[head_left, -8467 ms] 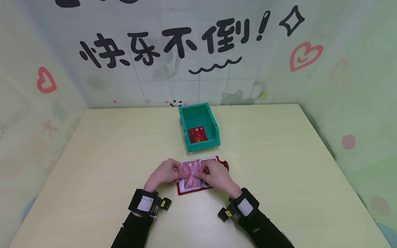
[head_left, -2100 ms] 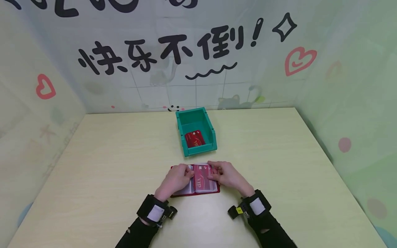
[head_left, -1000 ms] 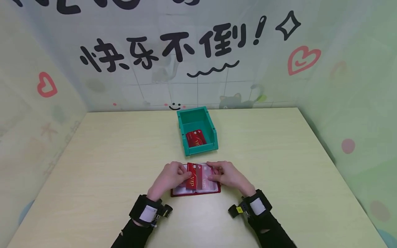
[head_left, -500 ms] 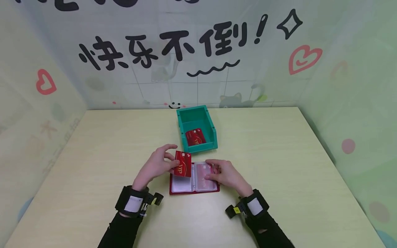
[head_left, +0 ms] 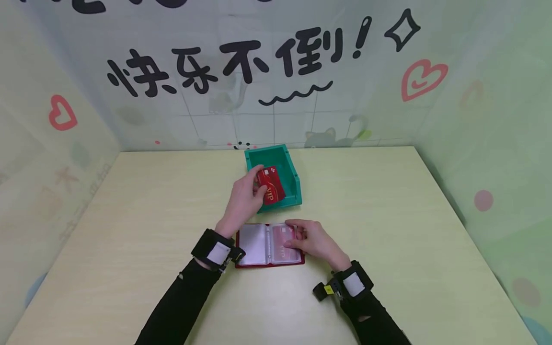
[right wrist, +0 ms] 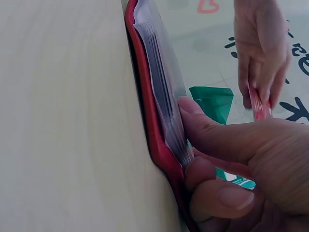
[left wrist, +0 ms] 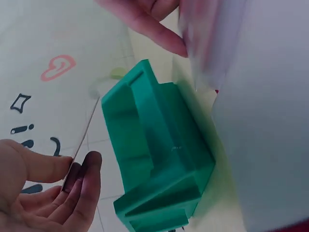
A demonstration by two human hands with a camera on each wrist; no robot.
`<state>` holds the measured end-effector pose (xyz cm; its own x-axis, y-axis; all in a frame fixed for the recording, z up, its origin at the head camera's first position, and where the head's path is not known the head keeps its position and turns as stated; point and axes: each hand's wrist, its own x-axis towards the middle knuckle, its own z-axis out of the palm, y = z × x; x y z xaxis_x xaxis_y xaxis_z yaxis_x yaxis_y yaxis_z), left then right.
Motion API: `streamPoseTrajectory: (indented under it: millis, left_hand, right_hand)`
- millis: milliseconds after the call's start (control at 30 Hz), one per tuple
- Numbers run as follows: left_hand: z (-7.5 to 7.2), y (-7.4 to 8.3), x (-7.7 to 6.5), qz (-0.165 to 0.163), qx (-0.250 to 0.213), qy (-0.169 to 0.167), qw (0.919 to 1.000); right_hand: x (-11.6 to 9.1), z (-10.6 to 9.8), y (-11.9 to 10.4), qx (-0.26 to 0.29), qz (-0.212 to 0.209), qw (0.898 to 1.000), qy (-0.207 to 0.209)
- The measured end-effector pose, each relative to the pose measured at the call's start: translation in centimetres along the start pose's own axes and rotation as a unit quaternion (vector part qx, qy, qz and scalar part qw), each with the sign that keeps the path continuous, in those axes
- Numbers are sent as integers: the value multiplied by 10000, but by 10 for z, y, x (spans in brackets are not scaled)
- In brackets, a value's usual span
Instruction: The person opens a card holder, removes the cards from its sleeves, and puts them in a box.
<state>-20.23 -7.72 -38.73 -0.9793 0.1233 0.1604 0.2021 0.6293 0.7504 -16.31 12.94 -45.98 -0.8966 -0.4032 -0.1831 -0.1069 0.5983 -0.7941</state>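
Observation:
My left hand (head_left: pixel 243 197) pinches a red VIP card (head_left: pixel 273 187) between thumb and fingers over the near part of a green plastic bin (head_left: pixel 297 191). Edge-on, the same card (left wrist: pixel 86 133) appears as a thin line in the left wrist view. On the table a red card holder (head_left: pixel 252 245) lies open, its left clear sleeve page showing no card and a pinkish card showing through the right one. My right hand (head_left: pixel 316 243) grips the right side of the holder; in the right wrist view, the thumb presses its stacked sleeves (right wrist: pixel 166 92).
The bin stands just beyond the card holder, near the back wall. The pale wooden table (head_left: pixel 388 230) spreads to both sides. Printed cloth walls (head_left: pixel 487 143) enclose it at the back, left and right.
My left hand has drawn the red card out of the holder's right sleeve, swung it left, then carried it forward over the bin. The right hand has stayed at the holder.

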Motion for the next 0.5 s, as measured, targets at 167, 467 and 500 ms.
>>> streamPoseTrajectory:
  millis: [167,467,500]
  left_hand:
    - [21,5,20,486,1291,75,9904]
    - [26,-28,46,699,2999,29,9514]
    - [26,-33,48,652,3040,-57,9504]
  right_hand:
    - [1,-1,-1,-25,-35,10000,-2]
    - [3,0,0,-73,77,9999,22]
    - [3,0,1,-82,91,9999,30]
